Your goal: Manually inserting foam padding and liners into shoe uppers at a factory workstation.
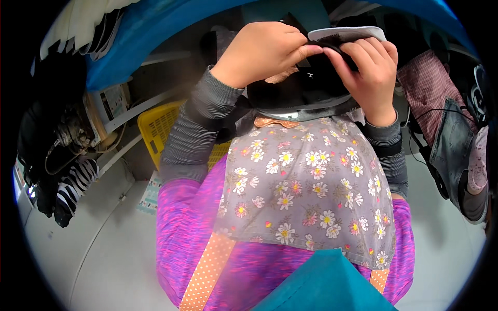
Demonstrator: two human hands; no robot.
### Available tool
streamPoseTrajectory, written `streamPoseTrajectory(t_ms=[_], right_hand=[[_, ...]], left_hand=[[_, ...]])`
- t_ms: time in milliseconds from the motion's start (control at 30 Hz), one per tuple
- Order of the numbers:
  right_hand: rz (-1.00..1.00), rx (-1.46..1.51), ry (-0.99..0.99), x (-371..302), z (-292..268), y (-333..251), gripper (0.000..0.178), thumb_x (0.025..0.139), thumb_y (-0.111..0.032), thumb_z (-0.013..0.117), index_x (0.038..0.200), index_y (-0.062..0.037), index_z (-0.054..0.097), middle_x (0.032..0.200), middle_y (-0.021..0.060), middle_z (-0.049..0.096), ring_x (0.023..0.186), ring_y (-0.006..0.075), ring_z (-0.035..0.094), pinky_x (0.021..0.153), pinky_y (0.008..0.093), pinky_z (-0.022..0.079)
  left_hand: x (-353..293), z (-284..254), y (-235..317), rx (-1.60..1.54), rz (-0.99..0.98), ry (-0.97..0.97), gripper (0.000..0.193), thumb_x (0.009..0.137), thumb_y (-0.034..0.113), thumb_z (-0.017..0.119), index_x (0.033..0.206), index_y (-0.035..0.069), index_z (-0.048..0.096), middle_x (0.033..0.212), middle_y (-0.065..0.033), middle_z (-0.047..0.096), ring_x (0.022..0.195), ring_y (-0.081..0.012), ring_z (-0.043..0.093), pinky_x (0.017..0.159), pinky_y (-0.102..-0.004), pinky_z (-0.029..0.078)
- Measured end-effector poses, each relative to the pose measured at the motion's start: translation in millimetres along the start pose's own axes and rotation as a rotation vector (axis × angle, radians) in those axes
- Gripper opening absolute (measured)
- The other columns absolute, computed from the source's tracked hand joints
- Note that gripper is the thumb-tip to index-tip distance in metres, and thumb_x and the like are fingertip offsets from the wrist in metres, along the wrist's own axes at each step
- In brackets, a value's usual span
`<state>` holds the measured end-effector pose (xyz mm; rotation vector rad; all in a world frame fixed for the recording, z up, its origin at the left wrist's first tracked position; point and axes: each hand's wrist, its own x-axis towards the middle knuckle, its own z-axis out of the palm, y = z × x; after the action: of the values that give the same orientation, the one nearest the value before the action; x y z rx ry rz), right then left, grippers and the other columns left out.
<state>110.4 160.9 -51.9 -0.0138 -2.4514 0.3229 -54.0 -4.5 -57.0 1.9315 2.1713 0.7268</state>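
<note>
Pinching with both hands at a black shoe upper (303, 85) held up in front of the chest, above the flowered apron (306, 192). Left hand (262, 52) is gripping the near top edge of the piece, fingers curled in tight, thumb pressing against the dark material. Right hand (371, 65) is closing its fingers narrow over the same edge, just under a white insole-shaped piece (347, 33) that is lying across the top of the black part. Fingertips of the two hands are almost touching.

Judgement on progress: the white piece is sitting on the black part but appears to be only partly seated; the hands are working at the edge where the two meet, so the fitting or pressing looks under way, not finished. How much of the far side is already joined is hidden behind the hands.

Surroundings: a yellow plastic crate (158, 129) is standing low at the left; a checked cloth (425, 98) and a denim piece (451, 140) are hanging at the right. No desk surface is showing under the work.
</note>
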Motion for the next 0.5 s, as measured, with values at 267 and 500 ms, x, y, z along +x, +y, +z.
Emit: streamPoseTrajectory(t_ms=[267,500], right_hand=[[-0.014,0.004,-0.048,-4.6,-0.3,6.2,0.013,0.081,-0.020,0.080,0.084,-0.0143,0.068,0.077,-0.0036,0.063,0.072,0.0166,0.059,0.077,0.0334,0.036],[-0.017,0.013,0.022,2.5,2.7,3.8,0.014,0.081,-0.020,0.080,0.085,-0.0142,0.068,0.075,-0.0043,0.063,0.071,0.0160,0.059,0.077,0.0340,0.035]], left_hand=[[-0.6,-7.7,-4.6,-0.052,0.075,0.020,0.025,0.088,0.030,0.075,0.091,0.005,0.072,0.084,-0.0107,0.067,0.072,-0.0294,0.065,0.063,-0.0369,0.051],[-0.7,-9.4,-4.7,-0.092,0.051,0.074,0.024,0.084,0.026,0.080,0.094,0.005,0.073,0.076,-0.0094,0.061,0.068,-0.0273,0.062,0.060,-0.0349,0.048]])
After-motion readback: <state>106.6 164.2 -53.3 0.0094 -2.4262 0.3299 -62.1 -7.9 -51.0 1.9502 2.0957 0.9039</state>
